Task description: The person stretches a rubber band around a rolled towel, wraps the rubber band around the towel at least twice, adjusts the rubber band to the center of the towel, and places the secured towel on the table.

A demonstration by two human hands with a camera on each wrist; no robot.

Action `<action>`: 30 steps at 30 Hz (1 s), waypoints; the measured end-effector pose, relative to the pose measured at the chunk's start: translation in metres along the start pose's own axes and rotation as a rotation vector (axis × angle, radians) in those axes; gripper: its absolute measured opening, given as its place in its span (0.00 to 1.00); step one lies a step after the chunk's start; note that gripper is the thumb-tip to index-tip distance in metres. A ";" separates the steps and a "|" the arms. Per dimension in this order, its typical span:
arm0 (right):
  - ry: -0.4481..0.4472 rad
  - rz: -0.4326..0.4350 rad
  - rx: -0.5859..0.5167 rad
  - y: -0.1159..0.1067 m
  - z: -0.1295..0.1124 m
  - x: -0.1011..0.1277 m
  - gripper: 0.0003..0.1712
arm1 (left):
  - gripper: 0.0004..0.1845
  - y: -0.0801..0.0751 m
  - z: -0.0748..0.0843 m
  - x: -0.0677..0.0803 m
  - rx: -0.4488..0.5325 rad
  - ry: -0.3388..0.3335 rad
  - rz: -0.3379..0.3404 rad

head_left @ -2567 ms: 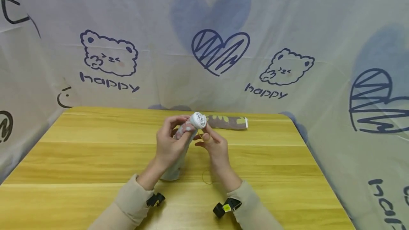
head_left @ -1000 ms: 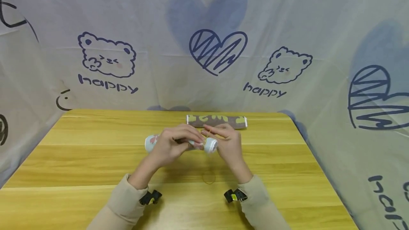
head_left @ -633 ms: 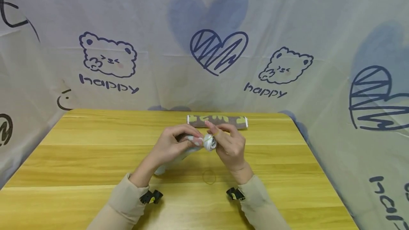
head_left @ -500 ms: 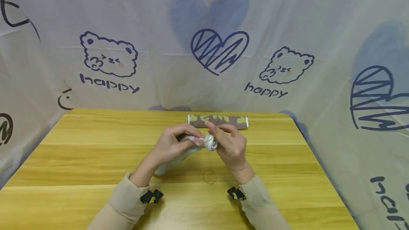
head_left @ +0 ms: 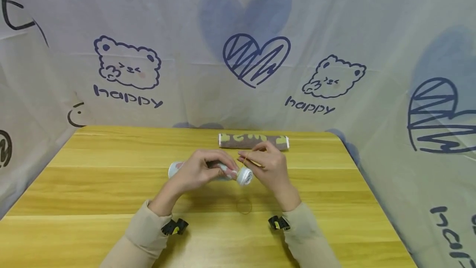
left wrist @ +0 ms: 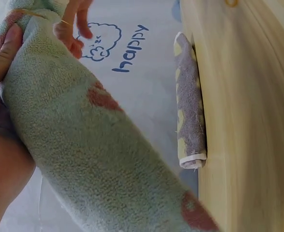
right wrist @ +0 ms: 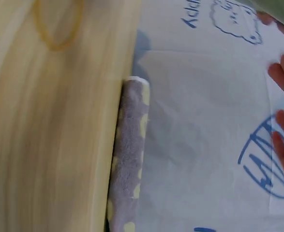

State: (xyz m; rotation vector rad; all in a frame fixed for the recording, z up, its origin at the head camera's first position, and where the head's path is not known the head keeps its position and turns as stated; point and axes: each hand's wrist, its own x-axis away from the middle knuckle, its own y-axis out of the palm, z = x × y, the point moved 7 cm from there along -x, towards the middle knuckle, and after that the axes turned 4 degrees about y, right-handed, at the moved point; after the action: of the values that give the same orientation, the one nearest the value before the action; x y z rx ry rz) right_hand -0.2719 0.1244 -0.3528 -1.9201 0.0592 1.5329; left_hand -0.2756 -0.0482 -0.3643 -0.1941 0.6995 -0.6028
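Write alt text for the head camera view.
A left hand grips a rolled pale green towel while the right hand stretches a rubber band at its end. Behind lies a rolled brown towel on the wooden table.

The printed cloth backdrop [head_left: 238,20] bears the only readable text: the word "happy" [head_left: 127,96] in dark blue handwriting under the bear drawing left of the scribbled heart [head_left: 256,59], and "happy" [head_left: 309,106] again under the bear drawing right of that heart. In the left wrist view the same word "happy" [left wrist: 130,50] shows sideways on the cloth beside a bear outline. Far right of the heart, low on the cloth, partial dark letters [head_left: 451,228] are cut off by the frame edge and cannot be read.
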 end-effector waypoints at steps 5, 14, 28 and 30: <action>-0.277 0.255 0.070 -0.012 -0.029 -0.004 0.06 | 0.11 -0.002 -0.005 0.001 0.071 -0.058 0.029; -0.227 0.317 0.017 -0.015 -0.030 -0.005 0.16 | 0.09 -0.002 -0.007 -0.001 0.092 -0.127 0.030; 0.274 -0.247 -0.131 0.023 0.016 0.015 0.27 | 0.11 -0.012 -0.009 0.003 0.118 -0.082 0.078; 0.224 -0.258 -0.064 0.026 0.013 0.014 0.21 | 0.11 -0.016 -0.010 0.004 0.119 -0.058 0.139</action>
State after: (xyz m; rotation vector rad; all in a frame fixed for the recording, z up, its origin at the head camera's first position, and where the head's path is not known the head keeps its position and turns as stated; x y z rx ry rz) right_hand -0.2897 0.1161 -0.3787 -2.0533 -0.1369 1.1607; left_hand -0.2869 -0.0636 -0.3678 -0.0515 0.6133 -0.5023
